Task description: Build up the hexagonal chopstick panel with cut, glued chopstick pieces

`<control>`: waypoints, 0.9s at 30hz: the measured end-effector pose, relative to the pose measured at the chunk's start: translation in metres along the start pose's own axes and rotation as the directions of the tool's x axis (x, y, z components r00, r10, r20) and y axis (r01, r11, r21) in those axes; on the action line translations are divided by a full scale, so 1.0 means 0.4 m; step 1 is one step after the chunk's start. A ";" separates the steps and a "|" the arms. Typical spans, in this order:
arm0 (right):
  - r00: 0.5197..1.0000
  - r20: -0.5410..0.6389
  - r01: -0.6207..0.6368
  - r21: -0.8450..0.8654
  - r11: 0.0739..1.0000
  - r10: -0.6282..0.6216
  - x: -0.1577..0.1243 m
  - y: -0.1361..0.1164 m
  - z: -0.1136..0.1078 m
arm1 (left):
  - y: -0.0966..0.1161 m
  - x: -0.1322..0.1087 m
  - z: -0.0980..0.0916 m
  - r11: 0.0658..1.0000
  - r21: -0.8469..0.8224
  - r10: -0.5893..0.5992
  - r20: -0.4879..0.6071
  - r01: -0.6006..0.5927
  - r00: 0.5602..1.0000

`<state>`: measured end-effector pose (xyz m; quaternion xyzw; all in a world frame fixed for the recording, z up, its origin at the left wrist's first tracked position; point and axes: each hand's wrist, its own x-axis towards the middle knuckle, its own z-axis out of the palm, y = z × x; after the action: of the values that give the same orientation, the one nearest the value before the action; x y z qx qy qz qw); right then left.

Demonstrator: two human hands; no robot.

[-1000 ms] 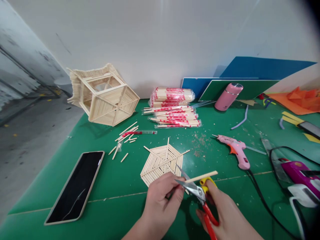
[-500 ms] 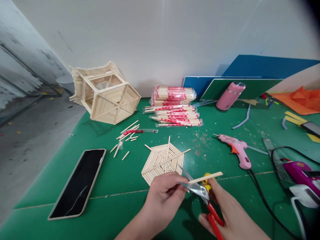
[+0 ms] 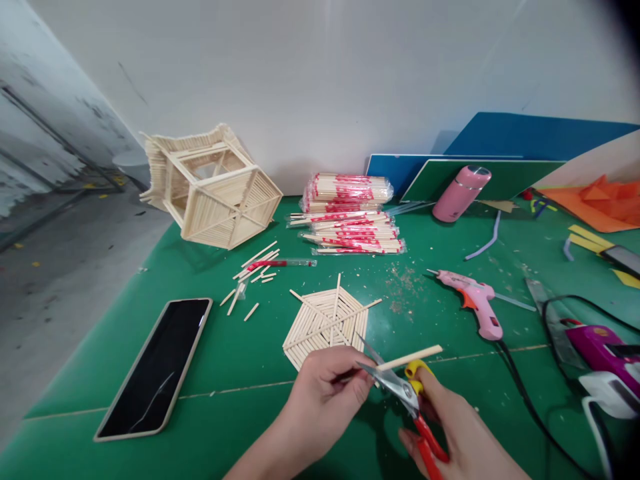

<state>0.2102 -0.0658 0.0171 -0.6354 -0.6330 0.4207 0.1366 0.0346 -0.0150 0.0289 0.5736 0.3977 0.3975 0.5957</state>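
My left hand (image 3: 327, 393) pinches a thin wooden stick (image 3: 413, 357), whose free end points right. In my right hand (image 3: 450, 427) are scissors (image 3: 400, 387) with red and yellow handles; their parted blades lie around the stick close to my left fingertips. Just beyond my left hand, a flat hexagonal web of sticks (image 3: 313, 323) rests on the green table, its near edge partly hidden by my fingers. Short cut sticks (image 3: 251, 311) and a red-wrapped piece (image 3: 273, 264) lie to its left.
A stick lantern frame (image 3: 233, 207) stands back left, a phone (image 3: 155, 367) nearer. Wrapped stick bundles (image 3: 350, 230) and a pink bottle (image 3: 461, 193) are at the back. A pink glue gun (image 3: 475, 300) with its cord and a purple device (image 3: 605, 350) lie right.
The scissors and my right hand have shifted very slightly, and the held stick's free end has moved a little left. Otherwise the scene looks the same.
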 end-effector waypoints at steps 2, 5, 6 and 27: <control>1.000 -0.009 -0.017 0.003 1.000 0.017 -0.001 0.001 0.002 | -0.007 -0.004 0.000 0.993 0.079 0.089 -0.016 -0.088 0.996; 0.998 -0.017 -0.055 0.013 0.998 0.055 -0.004 0.006 0.002 | -0.012 -0.007 -0.003 0.959 0.192 0.210 0.001 -0.207 0.978; 0.998 -0.013 -0.061 0.013 0.998 0.061 -0.005 0.007 0.002 | -0.013 -0.007 -0.004 0.944 0.227 0.245 0.011 -0.241 0.969; 0.999 -0.007 -0.053 0.010 0.999 0.053 -0.002 0.004 0.003 | -0.019 -0.009 -0.003 0.762 0.481 0.474 0.040 -0.433 0.879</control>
<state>0.2104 -0.0674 0.0157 -0.6528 -0.6134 0.4248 0.1308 0.0326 -0.0180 0.0215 0.7636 0.3569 0.4433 0.3049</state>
